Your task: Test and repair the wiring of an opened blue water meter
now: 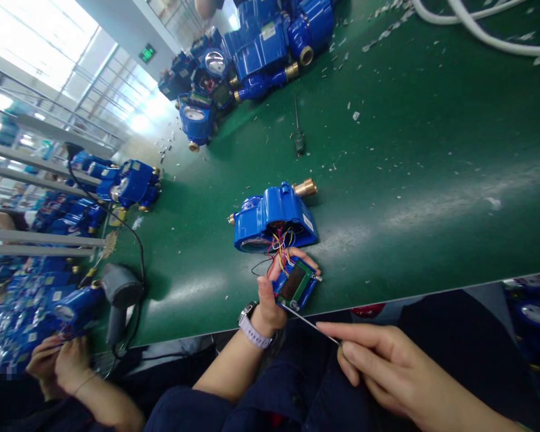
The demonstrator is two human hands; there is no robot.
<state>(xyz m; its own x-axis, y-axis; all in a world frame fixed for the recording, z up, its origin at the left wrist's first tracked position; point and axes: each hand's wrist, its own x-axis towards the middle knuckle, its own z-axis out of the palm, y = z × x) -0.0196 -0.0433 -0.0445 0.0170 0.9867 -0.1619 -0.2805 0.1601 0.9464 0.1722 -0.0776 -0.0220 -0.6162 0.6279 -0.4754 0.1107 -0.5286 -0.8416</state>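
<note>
"Display module point(303, 282) first: where is it?"

"Over the near edge of the worktop point(400, 240), held in the left hand point(270, 312), fingers curled behind it and thumb at its nine-o'clock side."

"And the right hand point(384, 363)?"

"Pinching a thin-shafted tool point(311, 324). Its tip is at the module's seven-o'clock corner; I can't tell whether they touch."

"Anything attached?"

"Coloured wires point(278, 241), leading into the open side of a blue water meter point(276, 204) lying between eleven and twelve from the module."

"Farther out?"

"A screwdriver point(299, 141) at twelve, with a cluster of blue meters point(258, 57) beyond it, toward eleven. A white cable point(490, 39) loops between one and two."

"And leftward?"

"A grey heat gun point(120, 285) at nine; past it, between eight and nine, a co-worker's hands point(74, 363)."
</note>
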